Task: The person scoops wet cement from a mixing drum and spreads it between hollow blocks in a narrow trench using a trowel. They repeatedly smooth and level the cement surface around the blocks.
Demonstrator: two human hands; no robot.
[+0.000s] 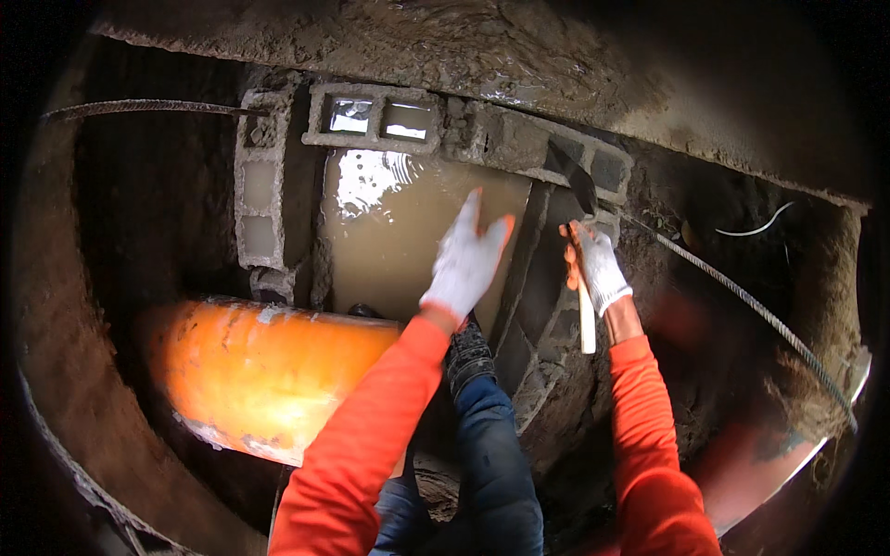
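Note:
My left hand, in a white glove with orange fingertips, reaches over the muddy water inside a pit of concrete blocks. Its fingers are stretched out and hold nothing. To the right, above the block wall, my right hand wears the same kind of glove and is closed on a trowel. The trowel's dark blade points up and to the left, over the far right block; a pale handle sticks out below the fist. Its blade shows partly edge-on, so its full shape is unclear.
A large orange pipe enters from the left, beside my legs. Hollow blocks line the far side and a block column the left. Rebar crosses at right, another bar at left. A concrete ledge overhangs the far side.

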